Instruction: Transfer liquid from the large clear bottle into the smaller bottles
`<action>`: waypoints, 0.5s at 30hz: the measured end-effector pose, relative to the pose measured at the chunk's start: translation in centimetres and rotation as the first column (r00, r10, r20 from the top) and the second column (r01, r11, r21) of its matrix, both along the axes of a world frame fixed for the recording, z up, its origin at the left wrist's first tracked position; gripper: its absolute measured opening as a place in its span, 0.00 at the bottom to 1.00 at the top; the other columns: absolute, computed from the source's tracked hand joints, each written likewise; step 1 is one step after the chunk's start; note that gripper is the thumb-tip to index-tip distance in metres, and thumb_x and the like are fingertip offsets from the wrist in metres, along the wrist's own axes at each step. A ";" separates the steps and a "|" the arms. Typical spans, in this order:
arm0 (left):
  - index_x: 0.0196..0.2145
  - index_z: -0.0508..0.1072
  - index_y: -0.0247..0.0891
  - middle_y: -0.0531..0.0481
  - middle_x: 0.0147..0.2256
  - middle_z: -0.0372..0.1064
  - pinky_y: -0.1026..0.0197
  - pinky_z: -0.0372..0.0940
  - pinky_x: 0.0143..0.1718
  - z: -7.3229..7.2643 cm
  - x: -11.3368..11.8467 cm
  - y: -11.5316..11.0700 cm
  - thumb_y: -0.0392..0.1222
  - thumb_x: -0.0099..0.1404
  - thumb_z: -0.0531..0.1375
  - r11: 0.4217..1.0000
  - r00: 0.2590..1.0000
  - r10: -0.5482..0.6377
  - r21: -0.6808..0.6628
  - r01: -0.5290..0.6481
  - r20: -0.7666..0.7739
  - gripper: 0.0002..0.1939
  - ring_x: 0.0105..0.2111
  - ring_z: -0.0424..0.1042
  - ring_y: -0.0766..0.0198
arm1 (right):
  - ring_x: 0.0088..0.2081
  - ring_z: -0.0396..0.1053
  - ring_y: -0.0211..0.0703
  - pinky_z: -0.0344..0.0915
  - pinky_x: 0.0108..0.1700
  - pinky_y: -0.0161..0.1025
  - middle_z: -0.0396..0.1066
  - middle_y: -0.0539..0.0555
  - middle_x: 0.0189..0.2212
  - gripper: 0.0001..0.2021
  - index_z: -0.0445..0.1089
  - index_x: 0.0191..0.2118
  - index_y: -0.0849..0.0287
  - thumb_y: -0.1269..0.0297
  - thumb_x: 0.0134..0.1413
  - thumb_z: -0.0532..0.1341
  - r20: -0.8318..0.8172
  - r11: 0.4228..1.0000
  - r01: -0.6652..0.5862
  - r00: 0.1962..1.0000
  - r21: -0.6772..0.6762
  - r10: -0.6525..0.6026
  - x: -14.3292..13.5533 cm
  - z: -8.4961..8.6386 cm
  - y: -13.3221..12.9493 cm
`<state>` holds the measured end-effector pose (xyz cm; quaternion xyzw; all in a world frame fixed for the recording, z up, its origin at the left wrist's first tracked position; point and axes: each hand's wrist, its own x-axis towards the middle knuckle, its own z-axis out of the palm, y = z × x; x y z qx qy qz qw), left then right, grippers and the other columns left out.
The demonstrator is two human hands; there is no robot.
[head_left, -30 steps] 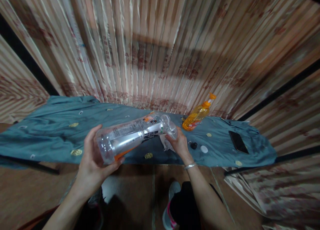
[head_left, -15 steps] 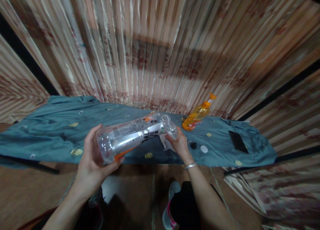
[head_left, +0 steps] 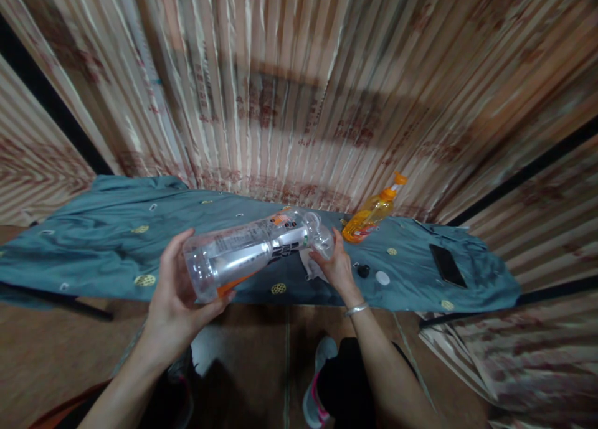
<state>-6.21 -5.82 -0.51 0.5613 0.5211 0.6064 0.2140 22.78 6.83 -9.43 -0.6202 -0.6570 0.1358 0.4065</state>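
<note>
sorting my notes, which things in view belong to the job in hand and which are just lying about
In hand:
clear bottle, between left hand and right hand

Seemingly lying about:
pump bottle
phone, by its look
black cap-like thing
white disc

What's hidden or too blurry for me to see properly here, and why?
- Head view: left hand: some fingers are behind the clear plastic bottle.
- Head view: the bottle's right-hand end is partly covered by the right hand.
- Head view: part of a pale greyish object is behind both.
- Head view: the silver-and-orange label has print too small and blurred.
</note>
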 end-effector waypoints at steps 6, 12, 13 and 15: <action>0.65 0.59 0.47 0.44 0.53 0.71 0.55 0.76 0.45 -0.5 -0.1 0.1 0.50 0.46 0.76 0.999 1.000 0.007 0.048 -0.007 -0.019 0.52 0.51 0.75 0.52 | 0.55 0.74 0.61 0.70 0.55 0.54 0.72 0.66 0.57 0.38 0.57 0.66 0.61 0.58 0.50 0.69 0.028 0.999 -0.037 0.999 0.021 0.037 0.3 -0.2 0.2; 0.66 0.59 0.49 0.45 0.54 0.71 0.55 0.77 0.44 -1.0 -0.5 0.4 0.49 0.45 0.76 0.997 0.999 0.011 0.078 -0.009 -0.030 0.53 0.51 0.75 0.53 | 0.53 0.74 0.58 0.71 0.55 0.53 0.74 0.64 0.54 0.28 0.64 0.59 0.60 0.58 0.54 0.65 0.034 0.991 -0.095 0.995 0.089 0.092 0.3 -0.5 0.3; 0.66 0.59 0.50 0.46 0.54 0.71 0.55 0.77 0.44 -1.0 -0.5 0.4 0.47 0.45 0.76 0.997 1.000 0.002 0.079 0.000 -0.024 0.53 0.51 0.76 0.53 | 0.52 0.75 0.58 0.71 0.55 0.53 0.75 0.64 0.53 0.27 0.64 0.59 0.60 0.58 0.55 0.65 0.034 0.991 -0.096 0.995 0.089 0.093 0.3 -0.5 0.3; 0.66 0.59 0.51 0.47 0.53 0.72 0.55 0.78 0.44 -0.8 -0.4 0.4 0.45 0.46 0.76 0.996 1.000 -0.018 0.088 0.019 -0.009 0.52 0.50 0.77 0.54 | 0.50 0.76 0.57 0.72 0.53 0.52 0.76 0.64 0.51 0.26 0.65 0.58 0.61 0.58 0.55 0.64 0.032 0.992 -0.093 0.995 0.084 0.091 0.2 -0.4 0.3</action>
